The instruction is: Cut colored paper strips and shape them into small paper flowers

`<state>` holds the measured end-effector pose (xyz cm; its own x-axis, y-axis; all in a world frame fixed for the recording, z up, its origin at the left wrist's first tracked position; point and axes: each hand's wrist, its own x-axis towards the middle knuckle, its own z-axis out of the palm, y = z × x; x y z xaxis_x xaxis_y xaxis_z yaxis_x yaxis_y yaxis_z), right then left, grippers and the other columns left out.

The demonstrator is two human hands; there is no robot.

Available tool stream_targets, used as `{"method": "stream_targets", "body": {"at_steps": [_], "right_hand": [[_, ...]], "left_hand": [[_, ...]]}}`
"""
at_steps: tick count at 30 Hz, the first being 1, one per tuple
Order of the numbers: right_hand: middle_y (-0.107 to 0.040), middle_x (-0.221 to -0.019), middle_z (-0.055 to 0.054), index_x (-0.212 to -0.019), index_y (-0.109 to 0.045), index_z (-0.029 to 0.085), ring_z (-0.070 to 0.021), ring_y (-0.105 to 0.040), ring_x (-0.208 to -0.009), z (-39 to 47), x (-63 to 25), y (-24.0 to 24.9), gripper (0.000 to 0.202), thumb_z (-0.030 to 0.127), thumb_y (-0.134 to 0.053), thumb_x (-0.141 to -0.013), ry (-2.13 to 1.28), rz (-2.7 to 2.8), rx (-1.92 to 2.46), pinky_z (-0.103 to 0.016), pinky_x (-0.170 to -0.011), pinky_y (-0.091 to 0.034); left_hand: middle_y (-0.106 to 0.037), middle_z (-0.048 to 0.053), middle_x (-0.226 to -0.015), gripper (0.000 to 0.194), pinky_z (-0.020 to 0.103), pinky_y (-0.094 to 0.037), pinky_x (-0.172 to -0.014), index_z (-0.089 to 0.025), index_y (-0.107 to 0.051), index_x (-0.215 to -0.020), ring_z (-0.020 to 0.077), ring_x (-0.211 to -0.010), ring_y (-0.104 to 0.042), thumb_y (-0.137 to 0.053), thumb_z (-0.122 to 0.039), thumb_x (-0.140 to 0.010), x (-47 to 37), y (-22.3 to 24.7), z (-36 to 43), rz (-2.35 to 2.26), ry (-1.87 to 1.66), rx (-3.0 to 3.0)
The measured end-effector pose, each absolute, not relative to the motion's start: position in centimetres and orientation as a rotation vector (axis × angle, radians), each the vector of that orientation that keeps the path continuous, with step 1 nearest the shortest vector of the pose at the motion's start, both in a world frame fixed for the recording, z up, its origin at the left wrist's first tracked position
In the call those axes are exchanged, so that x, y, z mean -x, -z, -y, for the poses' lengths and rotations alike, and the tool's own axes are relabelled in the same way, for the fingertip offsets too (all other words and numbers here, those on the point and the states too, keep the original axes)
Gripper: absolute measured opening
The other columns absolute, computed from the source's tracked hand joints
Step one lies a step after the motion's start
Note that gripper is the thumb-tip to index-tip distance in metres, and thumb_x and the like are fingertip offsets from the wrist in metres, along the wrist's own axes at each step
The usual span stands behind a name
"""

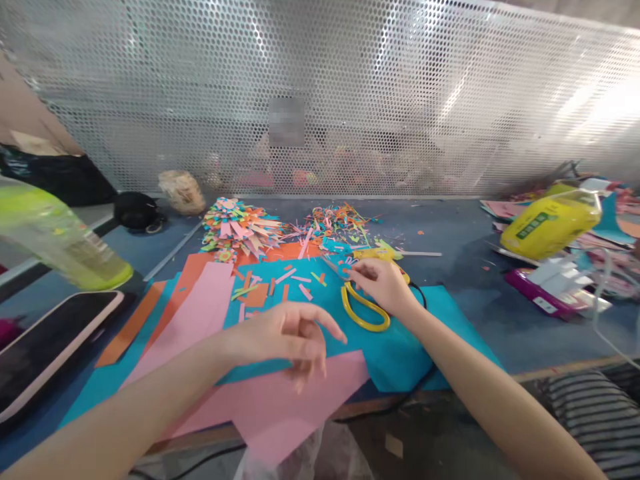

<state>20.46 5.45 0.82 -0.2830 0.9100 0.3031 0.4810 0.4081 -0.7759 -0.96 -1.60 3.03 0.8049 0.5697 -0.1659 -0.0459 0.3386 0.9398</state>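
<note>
My left hand (293, 337) hovers over the pink sheet (305, 400) and blue paper, its fingers apart and slightly curled, nothing in them. My right hand (383, 283) is at the scissors' upper side, thumb and fingertips pinched together; what they hold, if anything, is too small to make out. Yellow-handled scissors (365, 317) lie on the blue paper (415, 353) just beneath it. Small cut strips (285, 275) in pink, orange and green are scattered between the hands. Behind them stands a pile of colourful paper pieces (240, 230).
Pink strips (200, 307) and orange strips lie at the left, beside a phone (55, 347) and a green bottle (70, 240). A yellow pack (547, 223) and a purple box (543, 293) are at the right. A perforated metal panel (350, 67) rises behind the table.
</note>
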Motion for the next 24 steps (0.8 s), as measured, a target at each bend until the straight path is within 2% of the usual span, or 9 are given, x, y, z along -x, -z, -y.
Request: {"method": "stream_targets", "body": {"at_steps": [2, 5, 6, 9, 12, 17, 24], "right_hand": [[-0.056, -0.055, 0.0, -0.068, -0.057, 0.016, -0.0113, -0.053, -0.052, -5.2, -20.4, -1.2, 0.024, 0.038, -0.056, -0.077, -0.84, 1.868, 1.158, -0.022, -0.049, -0.041], [-0.053, -0.051, 0.003, -0.067, -0.055, 0.016, -0.0083, -0.047, -0.043, -4.8, -20.2, -1.7, 0.025, 0.039, -0.056, -0.077, -1.056, 1.815, 1.106, -0.02, -0.042, -0.037], [-0.053, -0.05, 0.003, -0.068, -0.055, 0.016, -0.0074, -0.045, -0.041, -4.7, -20.2, -1.7, 0.025, 0.039, -0.056, -0.077, -1.118, 1.813, 1.08, -0.02, -0.041, -0.036], [-0.053, -0.05, 0.004, -0.071, -0.057, 0.016, -0.0063, -0.044, -0.04, -4.4, -20.1, -1.8, 0.023, 0.039, -0.059, -0.075, -1.225, 1.848, 1.004, -0.019, -0.04, -0.037], [-0.053, -0.05, 0.004, -0.071, -0.058, 0.015, -0.0061, -0.046, -0.041, -3.9, -20.0, -1.8, 0.022, 0.037, -0.062, -0.073, -1.319, 1.916, 0.958, -0.019, -0.042, -0.038], [-0.056, -0.055, 0.002, -0.074, -0.061, 0.014, -0.0067, -0.05, -0.045, -3.3, -19.9, -1.8, 0.021, 0.035, -0.06, -0.075, -1.339, 2.086, 0.968, -0.019, -0.044, -0.04], [-0.057, -0.055, 0.001, -0.076, -0.062, 0.013, -0.0063, -0.05, -0.047, -3.3, -19.9, -1.9, 0.02, 0.033, -0.057, -0.077, -1.29, 2.185, 0.951, -0.017, -0.044, -0.039]], "left_hand": [[-0.062, 0.001, -0.057, 0.028, 0.018, -0.034, -0.036, -0.016, -0.06, -0.093, 0.0067, -0.036, -0.049, -0.065, -0.033, -0.072, 0.7, -2.7, 1.6, -0.626, -0.376, -1.262], [-0.054, -0.004, -0.051, 0.022, 0.017, -0.036, -0.04, -0.015, -0.059, -0.087, 0.0054, -0.039, -0.046, -0.062, -0.033, -0.075, 0.5, -2.0, 1.0, -0.9, -0.565, -1.378], [-0.055, -0.004, -0.054, 0.021, 0.018, -0.038, -0.042, -0.016, -0.059, -0.088, 0.0061, -0.043, -0.048, -0.061, -0.032, -0.075, 0.6, -1.7, 0.6, -0.98, -0.671, -1.412], [-0.063, 0.002, -0.079, 0.03, 0.023, -0.046, -0.059, -0.017, -0.058, -0.098, 0.0119, -0.069, -0.059, -0.065, -0.029, -0.071, 0.7, -1.4, -0.2, -1.122, -0.963, -1.481], [-0.065, 0.007, -0.094, 0.035, 0.027, -0.048, -0.069, -0.017, -0.058, -0.104, 0.0167, -0.084, -0.06, -0.064, -0.029, -0.072, 0.5, -1.6, -0.2, -1.152, -1.011, -1.468], [-0.066, 0.004, -0.082, 0.029, 0.025, -0.046, -0.063, -0.018, -0.061, -0.099, 0.0144, -0.075, -0.06, -0.063, -0.03, -0.073, 0.0, -2.0, 0.4, -1.161, -0.97, -1.455], [-0.066, 0.003, -0.079, 0.028, 0.026, -0.048, -0.067, -0.018, -0.063, -0.095, 0.0149, -0.077, -0.061, -0.067, -0.028, -0.069, 0.3, -1.6, 0.1, -1.149, -0.999, -1.451]]}}
